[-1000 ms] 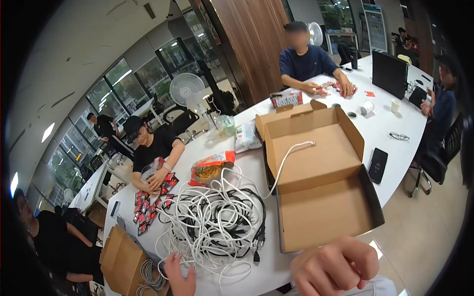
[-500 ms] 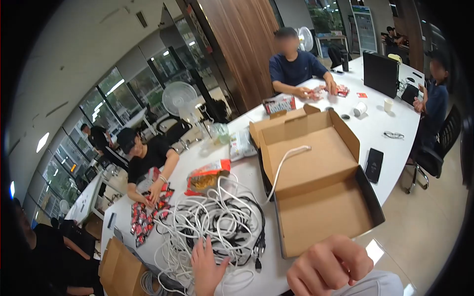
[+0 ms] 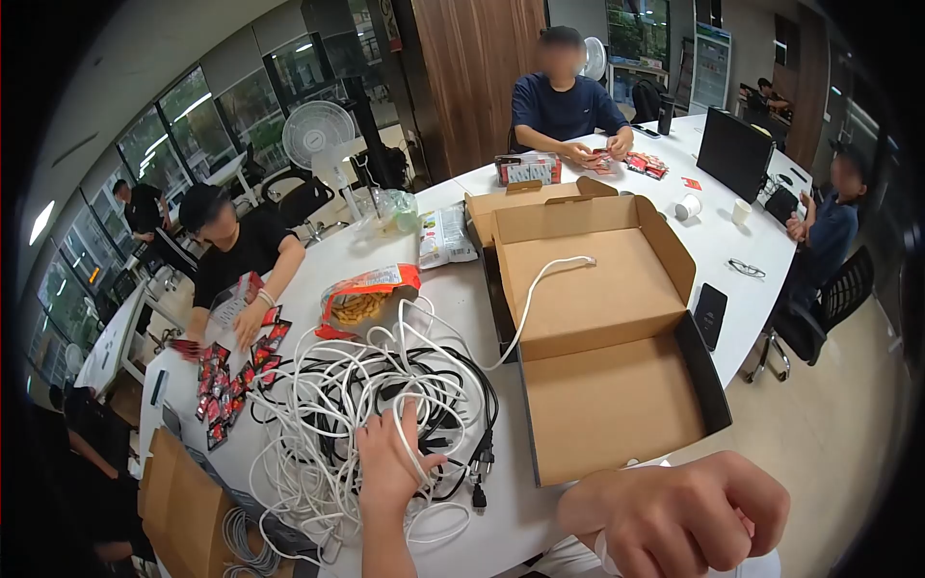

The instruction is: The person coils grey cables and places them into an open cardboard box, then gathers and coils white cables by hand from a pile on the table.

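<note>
A tangled heap of white and black cables (image 3: pixel 318 409) lies on the white table in front of me. My left hand (image 3: pixel 390 462) reaches into its near side, thumb and fingers apart, and a white cable loop passes across the fingers. Some fingertips are hidden among the cables. At the lower right, my right hand (image 3: pixel 689 515) is closed in a fist, knuckles up, in front of the near edge of an open cardboard box (image 3: pixel 617 409). Whatever it may hold is hidden. One white cable end (image 3: pixel 590 261) lies over the box's raised lid.
Left of the heap, a person's hands (image 3: pixel 252 323) handle small red packets (image 3: pixel 226 385). An open red snack bag (image 3: pixel 371 299) stands behind the cables. Across the table another person handles packets. A phone (image 3: pixel 710 315), glasses (image 3: pixel 746 269) and cups lie right.
My left hand has moved up and deeper into the cables. My right hand has shifted right, still closed, showing more wrist. The view has turned slightly.
</note>
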Available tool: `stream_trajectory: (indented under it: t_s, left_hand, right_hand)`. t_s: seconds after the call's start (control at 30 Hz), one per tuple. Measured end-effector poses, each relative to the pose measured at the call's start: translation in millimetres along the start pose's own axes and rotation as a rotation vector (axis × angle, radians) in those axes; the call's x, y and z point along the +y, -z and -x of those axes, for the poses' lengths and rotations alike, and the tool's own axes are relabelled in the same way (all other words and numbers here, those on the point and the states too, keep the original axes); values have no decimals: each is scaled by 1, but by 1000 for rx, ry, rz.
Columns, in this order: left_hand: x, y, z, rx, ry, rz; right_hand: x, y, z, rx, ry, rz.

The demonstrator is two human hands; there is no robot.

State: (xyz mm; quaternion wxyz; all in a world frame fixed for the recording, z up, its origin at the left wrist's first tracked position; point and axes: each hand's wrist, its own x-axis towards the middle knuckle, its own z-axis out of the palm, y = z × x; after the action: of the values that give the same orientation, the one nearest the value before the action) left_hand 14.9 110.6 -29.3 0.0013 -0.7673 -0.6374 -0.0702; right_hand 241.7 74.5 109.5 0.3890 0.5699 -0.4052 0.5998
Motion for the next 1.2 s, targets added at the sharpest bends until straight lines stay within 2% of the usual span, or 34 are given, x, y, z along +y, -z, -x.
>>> stream_trajectory:
  t_s: [0.2, 0.3, 0.37, 0.4, 0.5, 0.53, 0.63, 0.67, 0.77, 0.9, 0.97, 1.0, 1.1, 1.17, 1.2]
  left_hand:
    - [-17, 12, -1, 118, -72, 175]
    - [-26, 30, 3, 197, -17, 292]
    - [-32, 36, 6, 452, 13, 409]
    - [-27, 57, 14, 419, 135, 435]
    - [-38, 86, 34, 641, 245, 442]
    - [-45, 90, 40, 733, 250, 415]
    - [-64, 91, 50, 955, 249, 617]
    - [-65, 93, 52, 985, 272, 625]
    - [-64, 95, 57, 938, 255, 848]
    - [-63, 89, 54, 829, 132, 783]
    - [-63, 89, 57, 883, 138, 827]
    - [-61, 92, 60, 945, 151, 883]
    - [-57, 100, 69, 1172, 103, 993]
    - [-50, 109, 79, 1305, 106, 1070]
    - [-50, 109, 82, 1303, 28, 1127]
  right_hand:
    - [14, 10, -1, 27, -39, -20]
    - [25, 15, 0, 47, 10, 20]
    - [24, 19, -2, 29, -61, -8]
    - [29, 19, -2, 43, -29, -13]
    - [32, 20, -3, 63, -55, -8]
    - [35, 21, -3, 60, -43, -6]
    - [35, 23, -5, 81, -122, 55]
    - [28, 31, -1, -40, -173, 142]
    - [34, 19, 11, 208, -156, 498]
    - [53, 23, 31, 463, -106, 1347]
    - [65, 24, 34, 583, -99, 1731]
    - [66, 28, 35, 519, -100, 1734]
    - [73, 31, 32, 633, -162, 1642]
    - [73, 31, 31, 718, -358, 1625]
    - [76, 33, 25, 727, -460, 1661]
